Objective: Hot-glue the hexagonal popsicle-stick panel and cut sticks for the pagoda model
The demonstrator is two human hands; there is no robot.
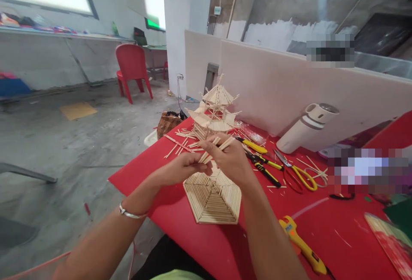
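Several sticks (204, 157) are gripped between the person's left hand (183, 168) and right hand (231, 157), above the side of the hexagon (213, 211) away from the person. Their long axis slants outward, pointing past the right hand; the near ends sit by the left hand. Pale, slim and straight, they resemble those ribbing the hexagon, which lies on the table (174, 211).

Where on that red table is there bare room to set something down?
The red tabletop shows bare at its left corner, beyond the left forearm, and between the hexagonal stick panel and the near edge. It is crowded around the stick pagoda, with loose sticks, and rightward with pliers, the flask and the yellow glue gun.
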